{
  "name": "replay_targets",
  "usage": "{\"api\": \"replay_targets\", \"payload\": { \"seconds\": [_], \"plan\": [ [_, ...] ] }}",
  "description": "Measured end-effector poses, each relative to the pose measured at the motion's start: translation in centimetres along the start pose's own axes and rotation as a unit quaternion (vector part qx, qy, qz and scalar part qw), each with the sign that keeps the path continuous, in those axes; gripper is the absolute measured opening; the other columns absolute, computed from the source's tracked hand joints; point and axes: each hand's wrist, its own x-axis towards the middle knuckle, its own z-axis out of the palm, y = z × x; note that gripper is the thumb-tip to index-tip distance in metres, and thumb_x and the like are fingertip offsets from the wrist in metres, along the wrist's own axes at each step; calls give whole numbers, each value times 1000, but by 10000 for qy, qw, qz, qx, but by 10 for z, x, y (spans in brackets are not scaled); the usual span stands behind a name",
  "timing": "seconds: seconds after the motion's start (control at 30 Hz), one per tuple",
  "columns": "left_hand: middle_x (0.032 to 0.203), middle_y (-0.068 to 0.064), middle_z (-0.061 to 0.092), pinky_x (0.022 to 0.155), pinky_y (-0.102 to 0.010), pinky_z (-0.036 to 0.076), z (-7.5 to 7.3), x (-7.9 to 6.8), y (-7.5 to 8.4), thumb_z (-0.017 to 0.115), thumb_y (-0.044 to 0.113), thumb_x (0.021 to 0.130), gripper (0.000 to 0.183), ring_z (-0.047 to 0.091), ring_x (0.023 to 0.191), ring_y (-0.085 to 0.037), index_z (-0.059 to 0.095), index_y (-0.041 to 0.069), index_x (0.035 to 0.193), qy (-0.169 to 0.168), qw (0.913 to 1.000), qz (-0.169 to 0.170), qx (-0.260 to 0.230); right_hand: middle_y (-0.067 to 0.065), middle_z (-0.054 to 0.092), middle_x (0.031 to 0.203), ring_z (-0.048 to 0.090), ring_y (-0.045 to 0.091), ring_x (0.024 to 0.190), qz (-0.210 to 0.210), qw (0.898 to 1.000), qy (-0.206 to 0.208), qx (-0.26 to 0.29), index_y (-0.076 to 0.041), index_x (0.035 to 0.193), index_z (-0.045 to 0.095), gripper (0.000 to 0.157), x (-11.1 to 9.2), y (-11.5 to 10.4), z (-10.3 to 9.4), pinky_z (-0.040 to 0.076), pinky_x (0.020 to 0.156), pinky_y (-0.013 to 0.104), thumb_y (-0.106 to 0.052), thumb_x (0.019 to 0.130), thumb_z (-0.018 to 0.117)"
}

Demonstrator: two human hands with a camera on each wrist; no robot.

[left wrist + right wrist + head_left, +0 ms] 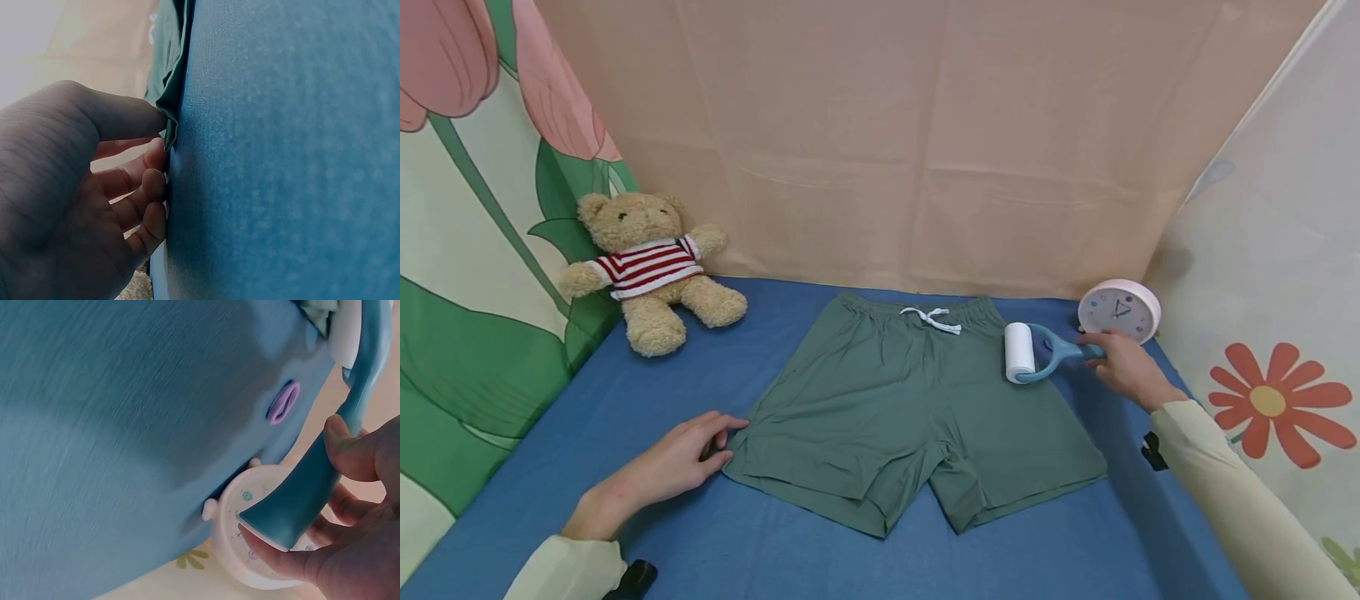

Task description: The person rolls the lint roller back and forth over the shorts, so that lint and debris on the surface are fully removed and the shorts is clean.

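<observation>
Green drawstring shorts (917, 400) lie flat on the blue bed sheet, their white cord tied at the waistband. At the left leg's hem corner, my left hand (681, 458) pinches the cloth; in the left wrist view a fold of the shorts (172, 128) sits between thumb and fingertips. My right hand (1127, 367) grips the blue handle of a lint roller (1019, 353). The white roll is at the right edge of the shorts, near the waistband; whether it touches the cloth is unclear. From the right wrist, fingers and thumb wrap the handle (306, 487).
A teddy bear (651, 267) in a striped shirt sits at the back left. A pink round clock (1120, 308) stands at the back right, behind my right hand. A small purple ring (284, 402) lies on the sheet near the clock. Walls border the back and both sides.
</observation>
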Motion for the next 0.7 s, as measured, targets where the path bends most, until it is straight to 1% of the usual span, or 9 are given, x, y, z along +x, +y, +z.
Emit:
{"api": "replay_targets", "payload": {
  "seconds": [0.2,0.37,0.43,0.53,0.63,0.7],
  "plan": [
    [86,6,45,68,-30,36,0,-1,0,69,7,96,37,42,73,-6,62,5,133,-8,10000,-47,-32,29,59,109,54,42,94,9,9999,60,-118,7,123,67,34,-4,6,-5,47,82,64,4,89,70],
    [86,6,45,68,-30,36,0,-1,1,69,8,96,37,43,74,-6,62,5,133,-46,10000,-64,-42,32,59,108,54,45,93,-21,9993,101,-346,10,120,66,35,-7,4,-17,47,83,66,4,86,74],
    [86,6,45,68,-30,36,0,-1,1,69,8,96,37,42,74,-6,62,6,133,-50,9999,-76,-66,34,60,111,55,48,96,-145,9988,234,-407,11,119,66,35,-8,0,-23,47,84,67,6,85,74],
    [86,6,45,67,-30,36,0,-1,2,69,7,96,37,42,73,-6,62,6,133,-37,9999,-93,-96,34,62,114,55,51,101,-404,9969,551,-379,10,118,67,34,-7,-9,-32,44,88,70,9,85,73],
    [86,6,46,68,-30,36,-1,-1,2,69,7,96,37,42,73,-6,62,5,132,-33,9999,-87,-87,31,65,112,56,49,102,-666,9936,847,-337,8,118,68,34,-5,-24,-41,44,88,68,9,85,71],
    [86,6,46,68,-30,36,-1,0,2,69,7,96,37,42,73,-6,62,5,133,-42,9999,-73,-66,29,65,110,55,46,101,-775,9920,965,-264,8,120,67,34,-4,-36,-46,45,86,65,8,86,70]
  ]
}}
